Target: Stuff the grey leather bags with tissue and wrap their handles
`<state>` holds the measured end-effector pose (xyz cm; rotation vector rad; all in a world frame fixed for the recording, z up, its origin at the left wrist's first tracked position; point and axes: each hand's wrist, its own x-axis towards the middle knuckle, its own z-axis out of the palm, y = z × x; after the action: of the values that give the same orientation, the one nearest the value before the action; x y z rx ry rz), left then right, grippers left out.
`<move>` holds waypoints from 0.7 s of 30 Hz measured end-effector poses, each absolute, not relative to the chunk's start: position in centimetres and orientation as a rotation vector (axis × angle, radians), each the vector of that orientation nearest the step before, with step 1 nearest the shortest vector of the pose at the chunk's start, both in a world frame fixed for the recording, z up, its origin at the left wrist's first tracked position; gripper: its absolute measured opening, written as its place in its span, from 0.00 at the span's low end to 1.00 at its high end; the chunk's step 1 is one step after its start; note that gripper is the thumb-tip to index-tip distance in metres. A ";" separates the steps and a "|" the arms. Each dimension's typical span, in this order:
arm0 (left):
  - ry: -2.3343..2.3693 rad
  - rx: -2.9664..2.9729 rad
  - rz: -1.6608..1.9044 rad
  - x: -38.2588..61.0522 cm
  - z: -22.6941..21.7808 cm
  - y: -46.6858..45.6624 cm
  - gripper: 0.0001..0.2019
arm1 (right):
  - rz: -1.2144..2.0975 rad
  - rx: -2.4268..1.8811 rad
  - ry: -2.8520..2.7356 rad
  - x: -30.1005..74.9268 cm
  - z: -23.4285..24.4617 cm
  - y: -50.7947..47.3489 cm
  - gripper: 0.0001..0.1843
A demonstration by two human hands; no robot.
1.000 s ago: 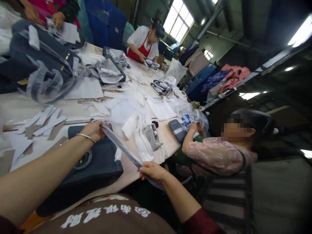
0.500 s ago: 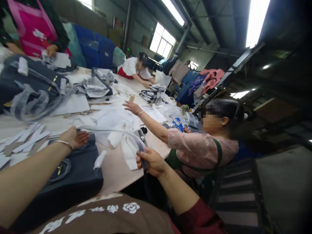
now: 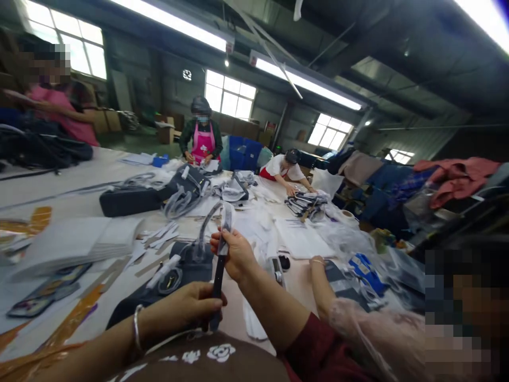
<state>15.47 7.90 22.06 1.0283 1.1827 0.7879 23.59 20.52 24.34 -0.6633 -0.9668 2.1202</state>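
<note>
A dark bag strap [image 3: 218, 277], partly wrapped in clear plastic, runs upright between my two hands. My right hand [image 3: 234, 253] is closed around its upper part, where the wrapped end loops over to the left. My left hand [image 3: 190, 308] is closed around its lower end, close to my body. Just behind my hands a dark grey handbag [image 3: 170, 276] lies flat on the table [image 3: 51, 185], with a wrapped ring and a small white roll on it.
A stack of white sheets [image 3: 75, 241] and loose paper strips lie at left. More dark bags [image 3: 131, 200] and wrapped straps sit further back. A person in a pink sleeve [image 3: 358, 329] works at my right. Other workers stand along the far side.
The view has swung up and left. My hands have come together: the right one rose with the strap, the left one dropped close to my body and closed on the strap's lower end.
</note>
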 end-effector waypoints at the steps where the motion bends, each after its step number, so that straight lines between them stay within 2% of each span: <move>1: 1.190 1.015 0.794 15.4 22.4 7.2 0.17 | 2.133 -0.664 -0.950 22.9 24.5 20.3 0.09; 5: 1.300 1.238 0.798 13.9 24.8 5.7 0.12 | 2.207 -0.691 -0.984 21.3 24.3 19.8 0.10; 9: 1.439 1.788 0.748 11.8 28.1 5.7 0.10 | 2.235 -0.704 -1.253 21.5 23.4 19.3 0.21; 11: 1.441 1.979 0.720 10.9 29.2 6.0 0.09 | 2.054 -0.776 -1.448 22.1 23.4 19.0 0.32; 14: 1.378 2.138 0.695 9.5 29.9 6.4 0.11 | 1.486 -0.908 -1.681 23.2 24.3 18.4 0.46; 15: 1.351 2.164 0.701 9.1 30.1 6.4 0.11 | 1.293 -0.882 -1.750 23.5 24.9 18.1 0.47; 17: 1.300 2.171 0.722 8.4 30.7 6.4 0.10 | 1.033 -0.662 -1.929 24.1 26.0 17.7 0.37; 19: 1.240 2.120 0.737 7.8 31.3 6.2 0.09 | 0.941 -0.335 -2.125 24.3 26.9 17.2 0.25; 21: 1.178 2.032 0.718 7.3 31.9 6.0 0.09 | 0.925 -0.125 -2.222 23.8 27.1 16.8 0.17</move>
<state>7.26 5.95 31.88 2.0320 1.1779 0.7180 23.85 16.77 27.05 -0.1250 -2.2219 0.9250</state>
